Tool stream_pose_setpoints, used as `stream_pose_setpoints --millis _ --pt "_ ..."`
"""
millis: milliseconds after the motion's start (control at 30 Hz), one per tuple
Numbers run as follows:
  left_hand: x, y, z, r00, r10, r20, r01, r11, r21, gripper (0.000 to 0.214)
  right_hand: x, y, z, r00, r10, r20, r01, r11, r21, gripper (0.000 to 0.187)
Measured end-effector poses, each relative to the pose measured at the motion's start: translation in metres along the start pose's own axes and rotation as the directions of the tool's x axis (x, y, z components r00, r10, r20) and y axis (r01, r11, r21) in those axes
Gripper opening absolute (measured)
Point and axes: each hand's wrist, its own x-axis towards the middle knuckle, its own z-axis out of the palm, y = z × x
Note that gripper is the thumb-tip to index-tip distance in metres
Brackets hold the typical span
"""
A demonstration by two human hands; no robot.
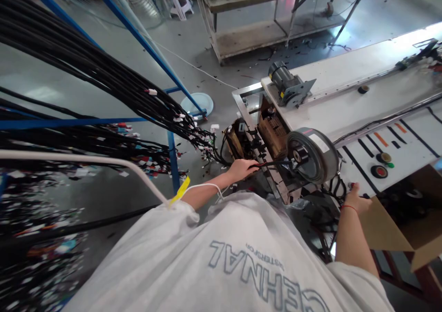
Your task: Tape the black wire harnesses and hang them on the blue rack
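My left hand reaches forward past my white shirt, fingers closed around black and red wires that run to the round grey drum at the end of the conveyor bench. My right hand, a red string at its wrist, rests at the front edge of the bench by a cardboard box. Its fingers are curled; what they touch is hidden. A dense rack of black cable harnesses with white connectors hangs to the left.
The long white conveyor bench carries a grey motor, red and green buttons and a tape roll. A blue frame holds the harnesses. A metal table and white stool stand behind.
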Motion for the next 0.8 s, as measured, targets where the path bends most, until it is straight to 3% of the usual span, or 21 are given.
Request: stream_pose_setpoints --millis 200,300,367,400,500,567,633,700,800 --pt "-0.016 0.018 0.001 0.995 -0.072 -0.067 0.066 0.994 -0.082 0.032 0.003 0.002 0.004 1.000 0.006 -0.024 -0.007 1.000 -0.023 0.054" --pt "-0.016 0.022 -0.003 0.994 -0.100 0.051 0.112 0.912 -0.393 0.039 0.004 0.002 0.004 1.000 0.017 -0.019 -0.018 0.999 -0.046 0.058" --pt "-0.008 0.021 -0.003 0.954 -0.082 0.287 0.261 0.696 -0.669 0.049 0.006 0.004 0.005 1.000 0.018 -0.024 -0.019 0.998 -0.051 0.057" --pt "-0.002 0.020 -0.002 0.904 -0.062 0.422 0.385 0.549 -0.742 0.054 0.007 0.004 0.006 0.999 0.018 -0.031 -0.020 0.999 -0.051 0.056" --pt "0.017 0.018 0.008 0.696 -0.005 0.718 0.706 0.182 -0.684 0.055 0.010 0.007 0.008 0.999 0.024 -0.044 -0.026 0.998 -0.054 0.053" --pt "0.027 0.019 0.019 0.615 0.041 0.788 0.788 0.017 -0.616 0.048 0.011 0.008 0.009 0.999 0.019 -0.043 -0.021 0.998 -0.062 0.051" --pt "0.032 0.023 0.030 0.598 0.092 0.796 0.800 -0.131 -0.585 0.039 0.011 0.007 0.010 0.999 0.014 -0.036 -0.016 0.997 -0.070 0.050" --pt "0.032 0.026 0.039 0.608 0.132 0.783 0.785 -0.243 -0.569 0.031 0.010 0.006 0.009 0.999 0.020 -0.033 -0.023 0.997 -0.076 0.051" --pt "0.033 0.027 0.049 0.605 0.146 0.783 0.780 -0.308 -0.545 0.026 0.009 0.005 0.008 0.999 0.034 -0.039 -0.037 0.996 -0.083 0.052"
